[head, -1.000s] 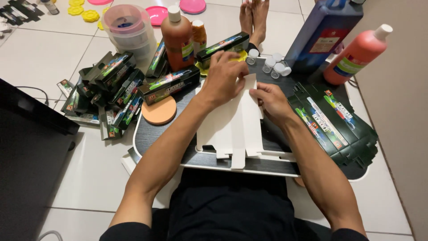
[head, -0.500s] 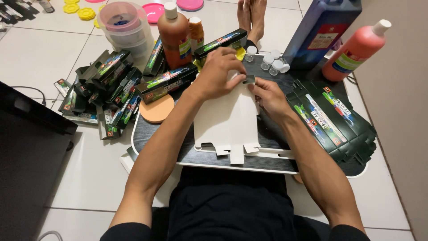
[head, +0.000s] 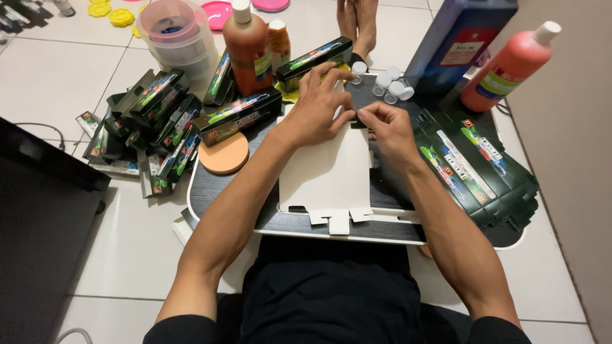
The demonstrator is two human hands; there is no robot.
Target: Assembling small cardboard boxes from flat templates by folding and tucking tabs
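While both hands meet at the far end of a flat white carton blank (head: 326,172), the left hand (head: 322,105) presses down on its far left corner and the right hand (head: 386,127) pinches the far edge between thumb and fingertips — each grip is closed on the card. That blank lies in the middle of a dark grey lap tray (head: 210,191), its long axis running from the near edge to the far edge, small tabs pointing toward the person. Flattened dark green cartons (head: 475,169) cover the tray's right side; an orange disc (head: 223,154) sits at its left edge. White floor tiles (head: 57,76) surround it — bottles, folded green boxes (head: 159,121) and small capped vials (head: 389,83) stand beyond the far edge.
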